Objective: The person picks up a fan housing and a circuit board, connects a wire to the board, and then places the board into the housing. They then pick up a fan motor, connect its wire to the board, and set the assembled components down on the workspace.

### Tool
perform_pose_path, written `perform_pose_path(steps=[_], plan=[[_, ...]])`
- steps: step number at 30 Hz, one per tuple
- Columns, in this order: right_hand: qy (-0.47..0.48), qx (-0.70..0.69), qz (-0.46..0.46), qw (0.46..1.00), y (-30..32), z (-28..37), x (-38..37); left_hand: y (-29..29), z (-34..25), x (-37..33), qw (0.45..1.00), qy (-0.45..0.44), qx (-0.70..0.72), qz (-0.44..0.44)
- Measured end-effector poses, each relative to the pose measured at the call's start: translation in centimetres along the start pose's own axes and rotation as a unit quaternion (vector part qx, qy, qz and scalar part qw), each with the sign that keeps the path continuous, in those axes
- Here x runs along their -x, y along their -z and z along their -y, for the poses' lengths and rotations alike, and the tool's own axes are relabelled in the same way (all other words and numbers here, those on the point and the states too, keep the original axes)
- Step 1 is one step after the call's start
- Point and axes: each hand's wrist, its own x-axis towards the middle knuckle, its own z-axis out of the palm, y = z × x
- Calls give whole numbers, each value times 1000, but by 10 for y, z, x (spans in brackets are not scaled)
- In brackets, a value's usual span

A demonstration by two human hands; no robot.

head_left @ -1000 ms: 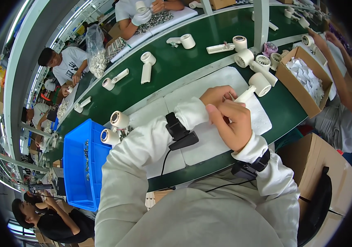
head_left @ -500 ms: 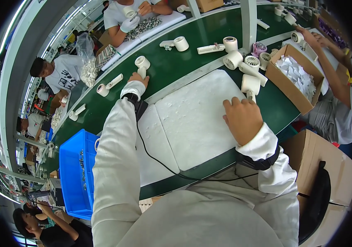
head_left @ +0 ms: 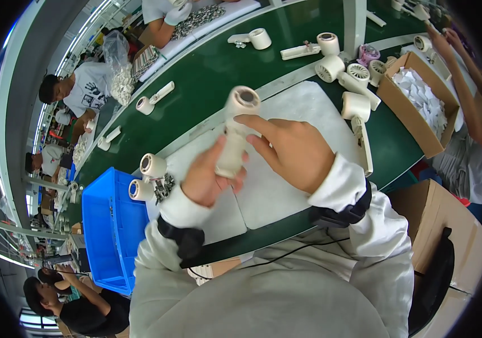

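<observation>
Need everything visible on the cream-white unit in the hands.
The cream-white unit looks like moulded plastic: a stubby cylindrical head with a dark round centre on its end face, and a handle. It's held over the white mat, head away from the person, handle toward them. The left hand grips the handle; the right hand has its index finger at the head's base, apparently touching. Blur hides finer handle detail.

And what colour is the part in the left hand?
The held part is cream, with a dark centre in its round end; best in the head view.
</observation>
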Motion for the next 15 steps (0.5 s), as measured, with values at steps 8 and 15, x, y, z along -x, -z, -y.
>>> perform_pose_path(steps=[8,15], plan=[[144,-4,72,987,-44,-28,-13,-9,50,35,874,-116,-462,-98],[93,-78,158,980,-44,-34,-14,-18,16,17,623,-139,-760,-122]])
